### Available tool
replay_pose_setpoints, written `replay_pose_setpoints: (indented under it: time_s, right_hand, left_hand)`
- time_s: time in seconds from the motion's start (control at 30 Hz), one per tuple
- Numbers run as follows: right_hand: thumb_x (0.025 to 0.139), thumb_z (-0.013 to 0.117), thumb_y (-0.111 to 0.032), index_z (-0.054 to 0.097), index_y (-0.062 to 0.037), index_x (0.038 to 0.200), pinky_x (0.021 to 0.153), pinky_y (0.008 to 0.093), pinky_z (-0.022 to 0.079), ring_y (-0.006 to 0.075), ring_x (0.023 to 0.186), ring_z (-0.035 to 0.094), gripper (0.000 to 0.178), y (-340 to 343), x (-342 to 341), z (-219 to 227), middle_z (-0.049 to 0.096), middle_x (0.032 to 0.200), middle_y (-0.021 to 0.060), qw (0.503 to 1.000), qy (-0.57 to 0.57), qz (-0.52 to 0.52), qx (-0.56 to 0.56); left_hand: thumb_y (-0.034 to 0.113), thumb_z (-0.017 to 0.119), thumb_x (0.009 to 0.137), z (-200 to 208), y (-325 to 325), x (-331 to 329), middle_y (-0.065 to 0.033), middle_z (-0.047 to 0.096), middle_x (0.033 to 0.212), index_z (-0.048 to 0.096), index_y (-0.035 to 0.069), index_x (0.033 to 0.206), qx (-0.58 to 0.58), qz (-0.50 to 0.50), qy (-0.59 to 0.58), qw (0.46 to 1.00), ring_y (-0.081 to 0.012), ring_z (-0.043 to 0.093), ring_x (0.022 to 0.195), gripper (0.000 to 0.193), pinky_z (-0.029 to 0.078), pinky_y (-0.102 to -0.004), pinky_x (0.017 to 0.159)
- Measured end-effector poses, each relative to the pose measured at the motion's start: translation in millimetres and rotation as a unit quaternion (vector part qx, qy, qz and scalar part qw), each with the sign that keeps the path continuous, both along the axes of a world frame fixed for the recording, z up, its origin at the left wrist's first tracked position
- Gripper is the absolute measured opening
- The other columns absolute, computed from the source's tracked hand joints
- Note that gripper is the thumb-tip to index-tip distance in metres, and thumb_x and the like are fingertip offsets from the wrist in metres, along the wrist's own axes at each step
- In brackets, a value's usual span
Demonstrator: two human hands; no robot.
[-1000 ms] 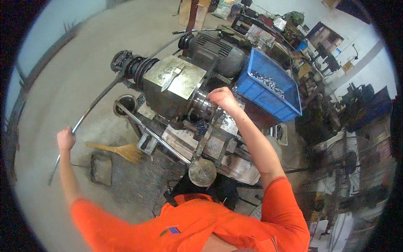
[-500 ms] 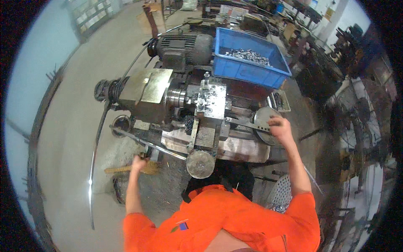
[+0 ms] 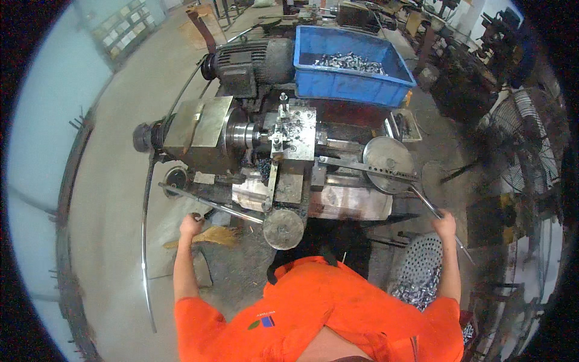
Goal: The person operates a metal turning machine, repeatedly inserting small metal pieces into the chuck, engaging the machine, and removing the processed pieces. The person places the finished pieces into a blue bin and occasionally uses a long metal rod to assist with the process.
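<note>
A small metal lathe stands in front of me, with a chuck [image 3: 242,134] and a steel tool block [image 3: 298,133] beside it. My right hand [image 3: 445,224] is wrapped around a long steel lever rod [image 3: 425,200], which slants down from a round metal disc [image 3: 389,161] at the right. A flat bar with a row of holes [image 3: 356,166] crosses that disc. My left hand [image 3: 190,225] is closed at the lathe's left front, on what looks like a short dark handle [image 3: 208,215]. Between my hands a second, smaller disc [image 3: 283,229] joins a bright rod [image 3: 217,206].
A blue crate [image 3: 356,87] with small metal parts stands behind the lathe, next to an electric motor [image 3: 253,63]. A perforated scoop-like basket [image 3: 416,253] holds more parts at lower right. A straw broom [image 3: 214,236] lies by my left hand. A fan [image 3: 528,142] stands at right.
My right hand has left the top of the right disc and come down and right onto the lever rod. My left hand has shifted slightly left, still closed.
</note>
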State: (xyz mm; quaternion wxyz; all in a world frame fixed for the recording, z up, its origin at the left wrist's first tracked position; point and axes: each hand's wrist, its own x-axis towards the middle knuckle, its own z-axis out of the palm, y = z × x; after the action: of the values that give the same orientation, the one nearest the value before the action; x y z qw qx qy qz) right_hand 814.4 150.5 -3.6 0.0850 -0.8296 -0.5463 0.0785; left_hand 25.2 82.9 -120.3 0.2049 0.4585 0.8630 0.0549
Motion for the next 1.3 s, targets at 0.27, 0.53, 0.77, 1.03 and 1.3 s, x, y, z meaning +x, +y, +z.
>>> replay_pose_setpoints:
  time_s: [0.27,0.53,0.77,1.03,1.3]
  right_hand:
    - [0.061,0.059,-0.022,0.059,-0.0037,0.093,0.075,0.0434,0.046,0.0369,0.079,0.058,0.036,-58,84,-74,0.061,0.086,0.0192,0.983,-0.174,-0.067,-0.006]
    - [0.065,0.056,-0.017,0.063,0.0019,0.078,0.051,0.0297,0.042,0.0190,0.051,0.053,0.024,-135,-8,-75,0.057,0.058,0.0093,0.956,0.273,-0.060,-0.093]
    - [0.060,0.056,-0.013,0.061,-0.0003,0.081,0.056,0.0308,0.042,0.0193,0.062,0.055,0.025,-144,-74,-51,0.058,0.067,0.0073,0.893,0.410,-0.153,-0.111]
    - [0.060,0.055,-0.012,0.059,-0.0012,0.083,0.051,0.0291,0.039,0.0151,0.056,0.049,0.026,-152,-65,-89,0.051,0.061,0.0038,0.893,0.427,-0.118,-0.075]
    - [0.060,0.053,-0.013,0.055,0.0033,0.085,0.047,0.0335,0.039,0.0196,0.051,0.050,0.030,-147,-3,-124,0.052,0.056,0.0097,0.982,0.151,0.084,0.077]
  left_hand:
    - [0.038,0.052,0.084,66,5,3,-0.0133,0.062,0.068,0.053,-0.006,0.105,0.284,0.193,-0.324,0.881,-0.0171,0.060,0.051,0.048,0.045,-0.0243,0.046]
    - [0.053,0.045,0.082,62,44,47,-0.0165,0.060,0.060,0.052,-0.005,0.083,0.249,0.206,-0.324,0.889,-0.0213,0.057,0.041,0.058,0.043,-0.0269,0.036]
    - [0.049,0.042,0.083,68,45,47,-0.0162,0.059,0.057,0.052,-0.007,0.082,0.218,0.203,-0.299,0.907,-0.0229,0.057,0.040,0.057,0.043,-0.0276,0.035]
    - [0.046,0.044,0.084,67,47,45,-0.0152,0.057,0.057,0.052,-0.004,0.086,0.197,0.212,-0.333,0.897,-0.0256,0.058,0.041,0.051,0.047,-0.0297,0.034]
    - [0.051,0.041,0.084,73,51,36,-0.0181,0.059,0.057,0.054,-0.003,0.082,0.144,0.197,-0.313,0.918,-0.0252,0.058,0.041,0.055,0.045,-0.0289,0.035]
